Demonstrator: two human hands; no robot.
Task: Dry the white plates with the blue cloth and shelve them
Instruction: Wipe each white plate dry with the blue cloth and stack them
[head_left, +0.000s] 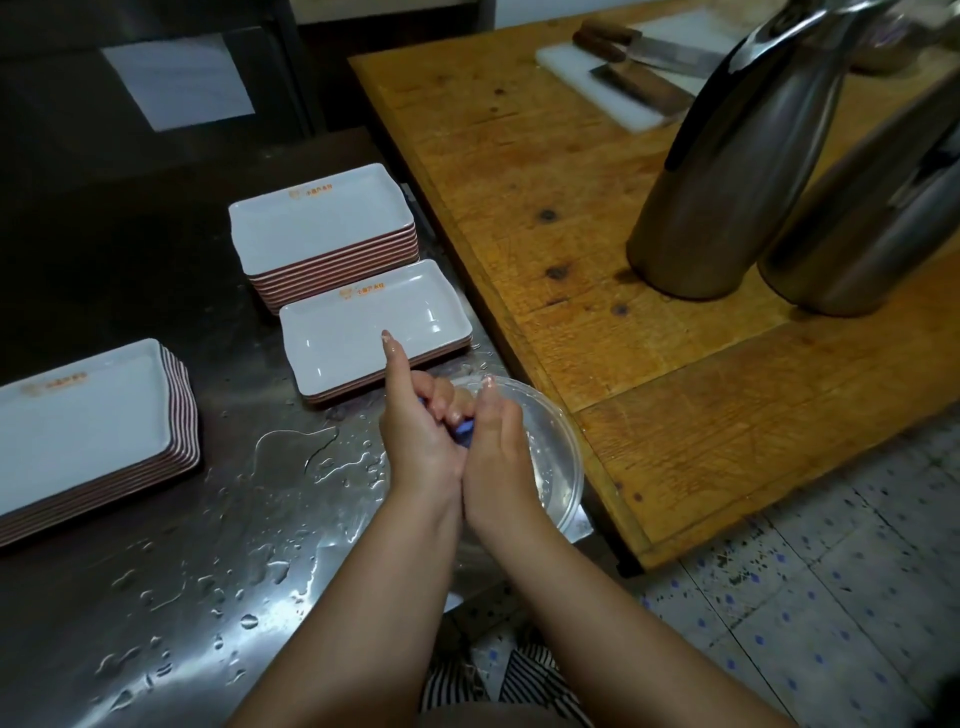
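Item, nearest: steel table (171, 597), wet, beaded with water toward its near edge. Above a clear glass bowl (563, 457) at the table's right edge, left hand (421, 441) and right hand (501, 457) were pressed together, each grip closed tight on the blue cloth (464, 429), only a scrap showing. Judged step: wringing; best done twisting hard over the bowl so drips miss the plates. Beyond the hands, a low stack of white plates (374, 332); behind it, a taller stack (322, 228); at the left edge, a third stack (78, 431). No shelf visible.
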